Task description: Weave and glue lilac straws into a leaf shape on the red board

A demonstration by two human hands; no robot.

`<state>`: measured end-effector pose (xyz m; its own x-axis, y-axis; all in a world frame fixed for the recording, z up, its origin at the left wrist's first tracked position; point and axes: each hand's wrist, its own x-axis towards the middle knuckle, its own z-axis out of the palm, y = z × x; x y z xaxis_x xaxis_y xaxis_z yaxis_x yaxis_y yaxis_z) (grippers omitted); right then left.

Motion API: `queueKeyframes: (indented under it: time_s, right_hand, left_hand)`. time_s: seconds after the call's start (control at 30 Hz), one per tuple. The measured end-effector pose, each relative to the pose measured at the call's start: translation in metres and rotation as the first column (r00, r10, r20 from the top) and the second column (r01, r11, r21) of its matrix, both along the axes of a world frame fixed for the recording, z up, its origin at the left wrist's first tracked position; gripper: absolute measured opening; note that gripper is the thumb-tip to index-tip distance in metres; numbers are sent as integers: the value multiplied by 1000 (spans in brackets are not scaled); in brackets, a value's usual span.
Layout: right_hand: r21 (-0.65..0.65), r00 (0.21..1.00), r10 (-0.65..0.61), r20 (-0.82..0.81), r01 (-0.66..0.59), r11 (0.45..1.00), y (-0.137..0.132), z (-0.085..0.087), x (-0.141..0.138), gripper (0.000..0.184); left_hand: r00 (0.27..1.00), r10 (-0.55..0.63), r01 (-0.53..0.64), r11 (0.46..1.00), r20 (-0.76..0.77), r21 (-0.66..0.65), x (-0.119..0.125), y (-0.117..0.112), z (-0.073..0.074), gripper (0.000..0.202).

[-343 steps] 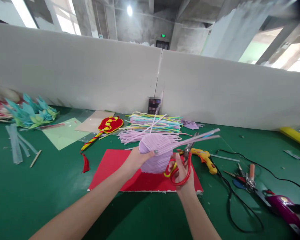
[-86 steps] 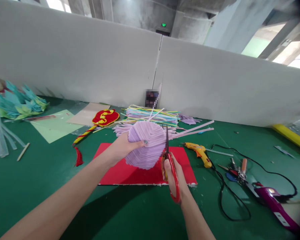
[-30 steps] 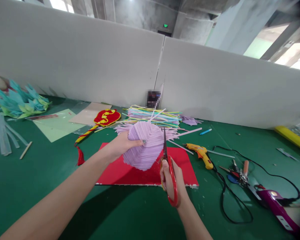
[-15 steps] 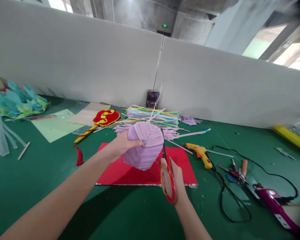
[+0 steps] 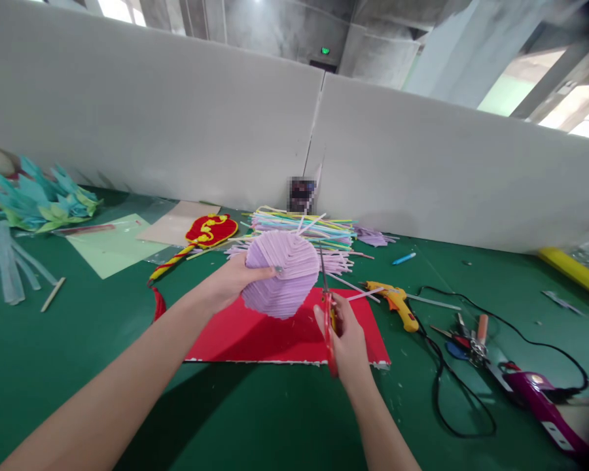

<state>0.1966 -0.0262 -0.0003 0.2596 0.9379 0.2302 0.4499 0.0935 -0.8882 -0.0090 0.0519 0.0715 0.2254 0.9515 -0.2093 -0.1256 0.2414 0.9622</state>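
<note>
My left hand [image 5: 233,280] grips a lilac leaf-shaped piece made of glued straws [image 5: 279,275], held upright above a red sheet [image 5: 275,337] on the green table. My right hand [image 5: 346,337] is closed round red-handled scissors [image 5: 328,307], whose blades point up along the right edge of the lilac piece. A cut lilac straw end [image 5: 366,294] lies by my right hand's fingers.
A pile of coloured straws [image 5: 299,232] sits behind the piece. To the right lie a yellow glue gun [image 5: 395,302], its black cord [image 5: 451,392], pliers [image 5: 474,340] and a purple tool [image 5: 544,402]. At left are a red-and-yellow ornament [image 5: 209,232], pale green sheet [image 5: 110,245], teal paper shapes [image 5: 44,199]. A white partition [image 5: 177,144] runs behind.
The long straw ends sticking out to the right of the lilac piece have been cut off. The scissors have closed, and both hands have lifted the piece slightly.
</note>
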Motion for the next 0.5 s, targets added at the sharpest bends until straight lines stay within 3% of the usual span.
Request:
queueKeyframes:
  time_s: [0.13,0.23,0.37,0.5]
  right_hand:
    - [23,948,24,318,-33,999,7,-10,6,47]
    - [-6,890,63,451,-67,998,9,-17,6,42]
    - [17,873,-6,488,-2,1000,10,-19,9,35]
    - [-25,890,-47,453,66,998,12,-19,17,31]
  left_hand:
    - [996,30,-31,1000,81,4,5,1,-3,40]
    - [992,58,-59,998,116,6,10,0,-6,43]
    - [991,22,-26,999,130,27,19,-4,-14,44]
    - [992,6,-9,1000,124,21,28,-14,-32,47]
